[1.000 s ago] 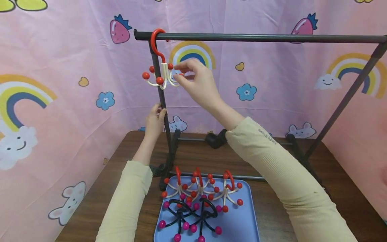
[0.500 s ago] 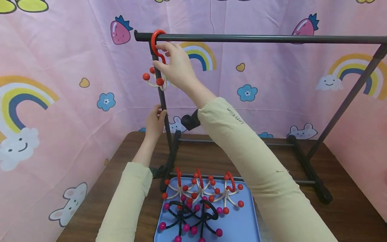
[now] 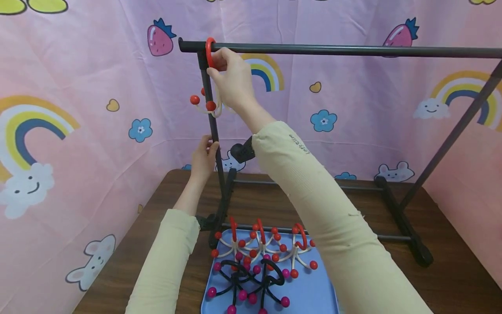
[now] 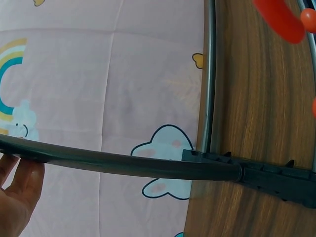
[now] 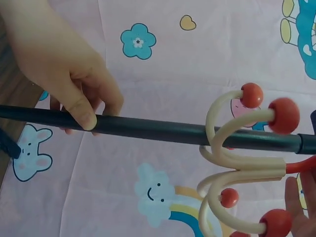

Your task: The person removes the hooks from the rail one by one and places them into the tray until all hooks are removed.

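Note:
My right hand (image 3: 235, 80) pinches the red hook of a multi-arm hanger (image 3: 209, 46) between thumb and fingers. That hook loops over the left end of the black rail (image 3: 313, 49). In the right wrist view, the hanger's cream arms (image 5: 252, 170) end in red balls beside the rack's upright post. My left hand (image 3: 202, 161) grips this post (image 3: 214, 126) lower down, thumb on one side and fingers behind. The left wrist view shows the fingertips (image 4: 32, 175) against the post, with the rest of the hand cut off.
On the wooden table (image 3: 129, 274), a blue tray (image 3: 307, 296) carries several more hangers: cream ones (image 3: 235, 245) with red hooks, and black ones (image 3: 234, 275) with pink balls. The rack's right foot (image 3: 420, 255) stands beyond my right sleeve. Patterned cloth (image 3: 353, 104) hangs behind.
My right hand has moved up and left from beside the hanger's arms to its red hook and pinches it. The hook has turned and looks narrower. My left hand stays on the post.

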Demonstrator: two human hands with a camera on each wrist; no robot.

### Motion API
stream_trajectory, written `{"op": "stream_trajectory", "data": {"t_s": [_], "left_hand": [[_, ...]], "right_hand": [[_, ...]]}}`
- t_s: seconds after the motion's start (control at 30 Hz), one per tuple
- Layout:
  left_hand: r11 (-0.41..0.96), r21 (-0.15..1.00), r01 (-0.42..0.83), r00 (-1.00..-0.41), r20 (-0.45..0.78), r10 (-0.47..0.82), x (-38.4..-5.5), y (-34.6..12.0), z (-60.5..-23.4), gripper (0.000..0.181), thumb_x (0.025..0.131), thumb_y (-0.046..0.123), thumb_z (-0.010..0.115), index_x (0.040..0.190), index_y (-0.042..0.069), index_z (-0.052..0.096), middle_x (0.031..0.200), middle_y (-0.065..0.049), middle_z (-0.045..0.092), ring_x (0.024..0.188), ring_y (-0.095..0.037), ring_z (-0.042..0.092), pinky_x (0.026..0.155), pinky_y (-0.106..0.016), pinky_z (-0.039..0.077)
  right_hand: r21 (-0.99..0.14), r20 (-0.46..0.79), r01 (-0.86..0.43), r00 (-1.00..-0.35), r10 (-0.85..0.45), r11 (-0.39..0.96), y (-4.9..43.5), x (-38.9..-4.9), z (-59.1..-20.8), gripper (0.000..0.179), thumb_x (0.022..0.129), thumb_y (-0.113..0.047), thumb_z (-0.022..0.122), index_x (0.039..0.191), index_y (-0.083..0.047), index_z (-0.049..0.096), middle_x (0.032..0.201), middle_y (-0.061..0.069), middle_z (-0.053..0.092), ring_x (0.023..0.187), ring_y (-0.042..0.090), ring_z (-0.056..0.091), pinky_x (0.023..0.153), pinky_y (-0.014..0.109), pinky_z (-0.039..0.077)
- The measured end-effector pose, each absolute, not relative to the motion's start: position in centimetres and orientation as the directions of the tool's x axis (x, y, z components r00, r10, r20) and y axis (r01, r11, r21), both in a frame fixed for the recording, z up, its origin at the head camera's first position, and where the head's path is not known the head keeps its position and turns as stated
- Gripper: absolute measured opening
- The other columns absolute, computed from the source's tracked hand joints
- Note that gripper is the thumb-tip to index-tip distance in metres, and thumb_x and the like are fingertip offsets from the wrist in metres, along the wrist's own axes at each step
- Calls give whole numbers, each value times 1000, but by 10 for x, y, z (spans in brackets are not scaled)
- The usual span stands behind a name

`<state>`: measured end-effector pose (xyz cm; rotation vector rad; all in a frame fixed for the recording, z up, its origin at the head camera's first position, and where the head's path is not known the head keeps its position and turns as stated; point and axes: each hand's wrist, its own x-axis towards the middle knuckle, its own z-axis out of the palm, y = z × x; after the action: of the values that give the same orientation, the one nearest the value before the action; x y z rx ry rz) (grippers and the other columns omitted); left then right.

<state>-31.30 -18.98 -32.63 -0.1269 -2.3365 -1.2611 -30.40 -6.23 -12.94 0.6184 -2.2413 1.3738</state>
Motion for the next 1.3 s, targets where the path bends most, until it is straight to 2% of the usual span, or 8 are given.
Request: {"op": "stream_trajectory", "data": {"t_s": [0.17, 0.4, 0.57, 0.83, 1.0, 1.17, 1.3], "left_hand": [[581, 758, 296, -885, 447, -133, -312, -190, -324, 31, 97, 33, 41, 121, 14, 46, 103, -13, 61, 78, -26, 58, 64, -33, 46], [584, 767, 266, -902, 412, -130, -313, -191, -325, 32, 97, 35, 39, 121, 15, 46, 107, -12, 61, 80, -27, 59, 66, -36, 48], [582, 769, 265, -901, 412, -134, -313, -192, -325, 32, 97, 34, 40, 121, 15, 46, 108, -12, 61, 87, -27, 62, 71, -39, 50], [608, 753, 252, -905, 405, -127, -317, -189, -326, 35, 95, 35, 41, 120, 11, 48, 114, -13, 60, 97, -30, 63, 76, -44, 50], [587, 772, 245, -907, 396, -142, -316, -188, -324, 34, 95, 34, 43, 120, 11, 48, 113, -13, 60, 99, -29, 62, 78, -44, 49], [591, 776, 218, -919, 367, -143, -315, -189, -323, 36, 96, 38, 41, 121, 13, 47, 116, -11, 60, 102, -28, 61, 80, -44, 48], [599, 766, 232, -909, 390, -147, -314, -191, -323, 36, 96, 38, 40, 120, 12, 47, 114, -12, 60, 99, -29, 62, 78, -45, 48]], "right_hand": [[-692, 618, -597, -781, -94, 406, -54, -305, -127, 16, 85, -12, 63, 99, -8, 59, 97, 2, 64, 89, 8, 59, 77, 12, 43], [-689, 673, -642, -739, -33, 335, -36, -302, -121, 16, 85, -11, 63, 100, -6, 60, 96, 4, 65, 87, 9, 60, 76, 13, 44], [-688, 683, -656, -730, -31, 310, -21, -298, -121, 16, 85, -11, 63, 101, -6, 60, 96, 4, 65, 86, 9, 59, 77, 14, 43], [-687, 693, -671, -721, -29, 277, 1, -287, -140, 20, 86, -12, 62, 105, -6, 59, 98, 4, 65, 87, 8, 60, 77, 18, 49], [-692, 698, -688, -715, -43, 219, 13, -271, -148, 22, 86, -9, 61, 107, -2, 59, 99, 8, 64, 88, 13, 59, 80, 21, 49], [-696, 687, -679, -725, -59, 236, 21, -240, -147, 22, 87, -5, 58, 107, 3, 57, 100, 15, 63, 91, 17, 59, 81, 23, 50], [-692, 681, -680, -726, -95, 242, 30, -228, -155, 22, 87, -6, 58, 107, 4, 56, 101, 15, 62, 94, 17, 60, 82, 24, 50]]}}
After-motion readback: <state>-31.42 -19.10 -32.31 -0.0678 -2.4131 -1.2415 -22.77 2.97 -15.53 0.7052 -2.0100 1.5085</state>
